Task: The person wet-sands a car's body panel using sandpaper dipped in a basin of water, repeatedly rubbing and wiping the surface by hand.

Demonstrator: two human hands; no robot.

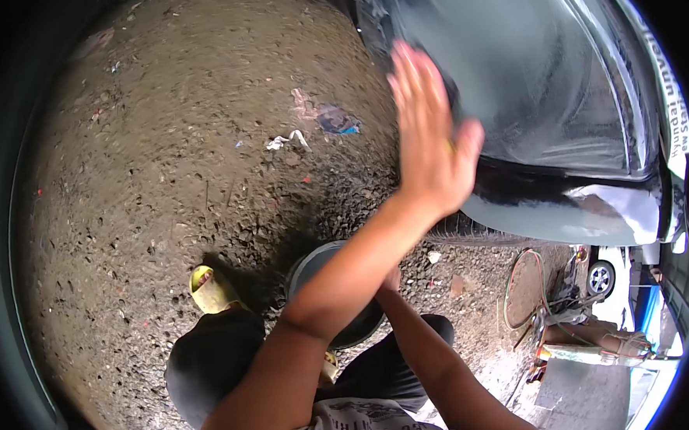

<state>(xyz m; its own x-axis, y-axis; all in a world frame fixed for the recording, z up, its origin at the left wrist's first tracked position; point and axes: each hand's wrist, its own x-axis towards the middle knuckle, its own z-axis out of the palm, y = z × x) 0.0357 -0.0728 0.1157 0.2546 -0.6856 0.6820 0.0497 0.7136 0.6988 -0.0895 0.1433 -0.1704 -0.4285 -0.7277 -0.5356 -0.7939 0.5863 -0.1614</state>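
My left hand point(434, 132) is stretched out with straight fingers over the edge of a grey car body panel point(508, 58). Its back faces me and the thumb stands apart. A small yellowish bit shows beside the thumb, and what lies under the palm is hidden. Pale smears and streaks cover the glossy panel. Between my knees stands a dark bucket point(307, 265), partly covered by my left forearm. At the bucket's right side is my right hand point(392, 279), its fingers mostly hidden behind that forearm.
Rough, stony dirt ground point(162, 147) surrounds me, with a white scrap point(288, 141) and a blue-and-dark scrap point(338, 122) on it. A tyre point(470, 228) sits under the panel. A looped hose point(524, 287) and a white car point(609, 275) are at right.
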